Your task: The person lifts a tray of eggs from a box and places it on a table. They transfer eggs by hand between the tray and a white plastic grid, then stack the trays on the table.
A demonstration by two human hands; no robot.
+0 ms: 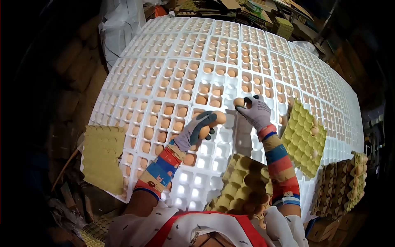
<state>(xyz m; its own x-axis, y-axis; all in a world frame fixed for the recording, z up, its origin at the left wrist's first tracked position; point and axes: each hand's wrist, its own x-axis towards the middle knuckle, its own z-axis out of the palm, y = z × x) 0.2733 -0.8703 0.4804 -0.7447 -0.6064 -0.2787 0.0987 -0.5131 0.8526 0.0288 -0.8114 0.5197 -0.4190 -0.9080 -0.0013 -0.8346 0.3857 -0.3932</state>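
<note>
Both of my hands wear light gloves with dark fingertips, over striped sleeves. My left hand (196, 131) is closed around eggs (204, 132), one in the palm and another at the fingertips, above a white foam tray (214, 149) with unfilled cups. My right hand (256, 110) pinches a single egg (239, 101) between thumb and fingers, over the white trays right of centre. Brown eggs sit in cups to the left of my left hand and beyond both hands. Close to my body lies a yellowish pulp tray (235, 181) with some eggs at its right side.
Another pulp tray (303, 140) with a few eggs lies at the right, beside a pulp tray stack (338, 187). An upside-down pulp tray (103, 158) rests at the left edge. Cardboard and more trays (283, 28) are piled beyond the far edge.
</note>
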